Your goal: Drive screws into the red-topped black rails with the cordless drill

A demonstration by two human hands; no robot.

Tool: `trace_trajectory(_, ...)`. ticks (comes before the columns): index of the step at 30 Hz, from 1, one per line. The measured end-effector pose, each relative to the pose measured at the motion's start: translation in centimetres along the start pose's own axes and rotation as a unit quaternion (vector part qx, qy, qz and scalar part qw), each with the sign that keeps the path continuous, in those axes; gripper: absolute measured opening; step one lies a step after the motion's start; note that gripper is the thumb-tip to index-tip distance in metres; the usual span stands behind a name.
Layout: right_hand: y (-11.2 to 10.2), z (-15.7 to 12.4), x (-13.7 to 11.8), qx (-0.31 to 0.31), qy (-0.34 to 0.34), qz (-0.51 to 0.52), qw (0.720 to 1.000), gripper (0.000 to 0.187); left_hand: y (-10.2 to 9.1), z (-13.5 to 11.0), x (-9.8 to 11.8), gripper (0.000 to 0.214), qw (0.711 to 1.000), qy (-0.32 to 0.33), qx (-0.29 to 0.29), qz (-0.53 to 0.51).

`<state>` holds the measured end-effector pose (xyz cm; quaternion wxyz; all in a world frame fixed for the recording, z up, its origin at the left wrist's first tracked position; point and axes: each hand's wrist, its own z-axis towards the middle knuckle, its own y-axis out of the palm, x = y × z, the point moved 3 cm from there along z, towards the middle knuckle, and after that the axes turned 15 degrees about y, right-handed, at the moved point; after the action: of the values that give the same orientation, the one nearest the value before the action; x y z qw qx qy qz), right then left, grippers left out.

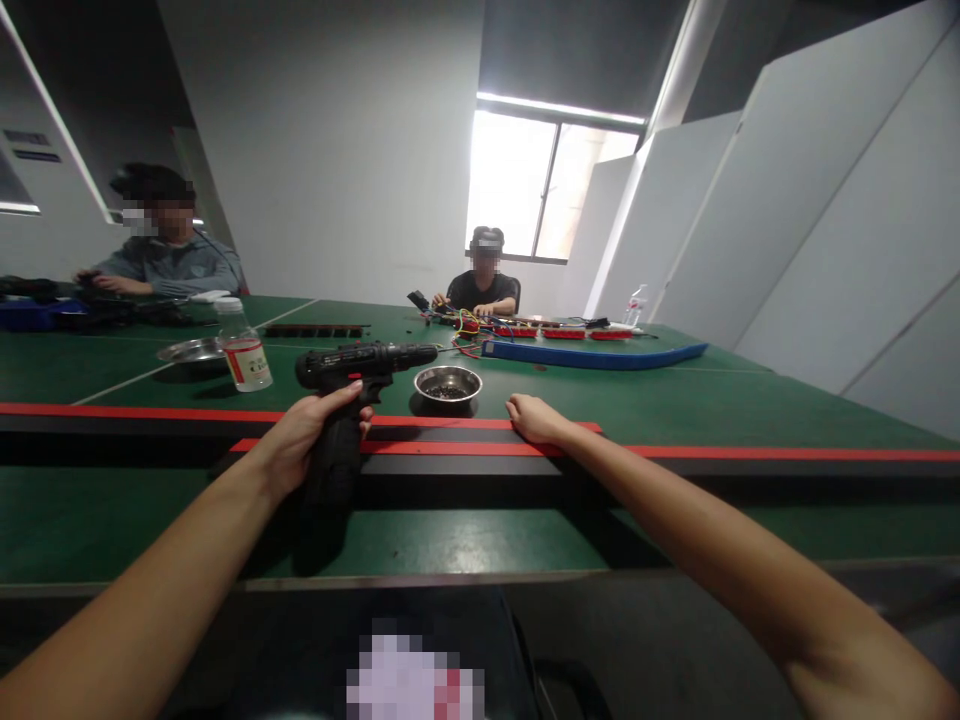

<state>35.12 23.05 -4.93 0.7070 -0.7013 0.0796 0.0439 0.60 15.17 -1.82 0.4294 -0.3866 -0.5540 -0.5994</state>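
My left hand (304,435) is wrapped round the grip of a black cordless drill (360,365), which stands on the green table with its chuck pointing right. My right hand (534,418) rests with curled fingers on the top edge of a long black bar with a red stripe (675,458) that lies across the table in front of me. Whether the fingers grip the bar is hard to tell. A small metal bowl (448,384) holding dark small parts sits just behind the bar, between my hands.
A plastic bottle with a red label (244,350) and a metal dish (191,350) stand at the left. A second black-and-red bar (112,415) runs behind. Further back lie a blue strip (600,355), wires and red parts. Two other people sit at the table.
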Motion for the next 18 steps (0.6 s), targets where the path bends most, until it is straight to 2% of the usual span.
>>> trace_trajectory(5, 0.9, -0.6, -5.5, -0.003, -0.016, 0.016, 1.000, 0.032, 0.6, 1.2, -1.1, 0.018, 0.998, 0.017, -0.023, -0.048)
trace_trajectory(7, 0.6, -0.7, -7.1, 0.034, -0.014, -0.013, 0.999, 0.029, 0.4, 1.4, -1.5, 0.016, 0.997, 0.018, -0.023, -0.074)
trace_trajectory(9, -0.2, -0.2, -8.2, 0.082, -0.020, -0.048, 0.995, 0.039, 0.2, 1.4, -1.6, 0.013, 0.995, 0.034, -0.016, -0.092)
trace_trajectory(11, -1.0, 1.2, -8.9, 0.099, -0.021, -0.045, 0.994, 0.039, 0.1, 1.5, -1.6, 0.011, 0.993, 0.047, -0.002, -0.104)
trace_trajectory(12, -1.3, 2.2, -9.0, 0.091, -0.009, -0.026, 0.995, 0.032, 0.1, 1.5, -1.6, 0.010, 0.993, 0.049, 0.005, -0.111)
trace_trajectory(14, -1.6, 4.5, -9.2, 0.057, 0.026, 0.028, 0.998, 0.022, 0.1, 1.6, -1.6, 0.009, 0.991, 0.049, 0.018, -0.126)
trace_trajectory(18, -1.0, 8.6, -9.6, 0.007, 0.055, 0.132, 0.990, 0.018, 0.3, 1.8, -1.7, 0.010, 0.989, 0.037, 0.018, -0.141)
